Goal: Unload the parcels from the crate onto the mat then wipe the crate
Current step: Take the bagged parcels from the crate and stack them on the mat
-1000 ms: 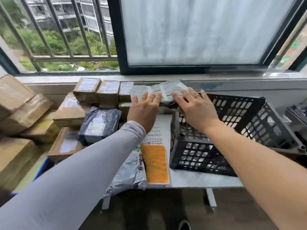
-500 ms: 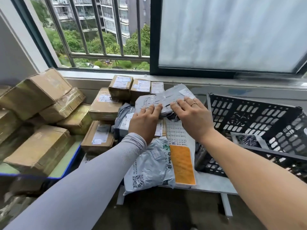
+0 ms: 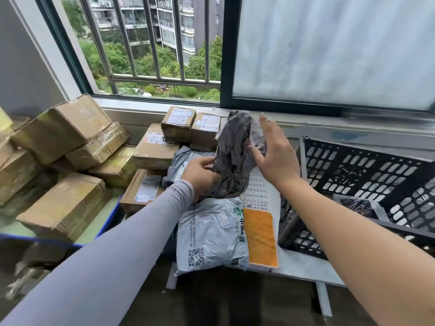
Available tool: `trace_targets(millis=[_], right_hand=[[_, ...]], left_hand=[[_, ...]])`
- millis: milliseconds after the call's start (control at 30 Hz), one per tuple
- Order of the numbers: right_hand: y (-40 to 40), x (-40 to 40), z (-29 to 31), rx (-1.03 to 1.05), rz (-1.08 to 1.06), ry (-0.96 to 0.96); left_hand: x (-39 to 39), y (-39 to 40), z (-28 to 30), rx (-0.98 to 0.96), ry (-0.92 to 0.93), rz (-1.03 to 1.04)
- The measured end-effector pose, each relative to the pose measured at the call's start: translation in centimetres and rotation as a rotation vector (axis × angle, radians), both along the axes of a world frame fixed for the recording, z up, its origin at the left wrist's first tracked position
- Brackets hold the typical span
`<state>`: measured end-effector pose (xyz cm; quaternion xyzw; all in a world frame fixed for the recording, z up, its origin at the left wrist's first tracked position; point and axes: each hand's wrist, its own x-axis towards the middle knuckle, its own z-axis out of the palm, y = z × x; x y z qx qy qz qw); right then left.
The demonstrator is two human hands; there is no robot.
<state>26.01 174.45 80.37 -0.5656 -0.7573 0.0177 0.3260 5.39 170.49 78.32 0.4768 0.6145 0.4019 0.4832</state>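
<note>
— Left hand (image 3: pixel 200 176): what has it got?
— Its fingers are curled round the lower edge of a crumpled dark grey mailer (image 3: pixel 231 158), which stands nearly upright above the small table (image 3: pixel 303 269).
— And the right hand (image 3: pixel 274 156)?
— Spread, fingers straight, just beside the mailer's right edge; whether it touches the plastic I cannot tell.
— Where is the crate (image 3: pixel 367 184)?
— On the right of the table, black lattice plastic, tipped so its open side faces the person. One dark parcel (image 3: pixel 357 205) lies inside.
— What crowds the table?
— A pale grey China Post bag (image 3: pixel 209 234) hangs over the front edge, with an orange cloth (image 3: pixel 260 237) just beside it on a white gridded sheet (image 3: pixel 256 187). Another grey bag (image 3: pixel 186 161) lies behind the left hand.
— And further left?
— Brown cardboard boxes (image 3: pixel 155 149) with labels are stacked up to the windowsill (image 3: pixel 131 107), and larger taped cartons (image 3: pixel 61 128) are piled on a green, blue-edged surface (image 3: pixel 106 208).
</note>
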Motion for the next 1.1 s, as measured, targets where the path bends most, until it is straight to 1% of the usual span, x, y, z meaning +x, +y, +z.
trace_targets(millis=[33, 133, 167, 233, 300, 367, 467, 567, 667, 800, 967, 1100], right_hand=[[0.1, 0.0, -0.3, -0.093, -0.015, 0.134], [-0.3, -0.2, -0.6, -0.483, -0.058, 0.7], [-0.5, -0.2, -0.9, -0.577, -0.067, 0.838], [-0.7, 0.2, -1.5, -0.68, -0.091, 0.984], [-0.9, 0.9, -2.4, -0.751, -0.12, 1.089], [-0.9, 1.7, -3.2, -0.802, -0.128, 1.131], [-1.1, 2.9, -4.1, -0.836, -0.137, 1.128], [-1.4, 3.6, -5.0, -0.871, -0.086, 1.138], [-2.1, 4.3, -5.3, -0.905, -0.034, 1.106], [-2.9, 5.0, -5.7, -0.917, -0.028, 1.112], [-3.4, 5.4, -6.0, -0.869, -0.047, 1.129], [-3.5, 5.6, -6.1, -0.853, -0.037, 1.114]], left_hand=[[0.0, -0.1, 0.2, -0.04, -0.076, -0.001], [-0.1, -0.3, 0.2, -0.153, -0.273, -0.011], [-0.1, -0.4, 0.0, -0.183, -0.305, -0.016], [-0.2, -0.6, -0.8, -0.226, -0.344, -0.027], [-0.3, -0.9, -1.5, -0.258, -0.399, -0.019], [-0.4, -1.3, -2.1, -0.283, -0.445, -0.008], [-0.3, -2.0, -2.6, -0.304, -0.475, -0.012], [-0.4, -2.4, -3.0, -0.31, -0.485, -0.05], [-0.4, -2.7, -3.4, -0.324, -0.467, -0.068], [-0.2, -3.0, -4.3, -0.341, -0.421, -0.084], [0.8, -3.2, -4.1, -0.326, -0.303, -0.037], [1.3, -2.9, -3.7, -0.304, -0.304, 0.006]])
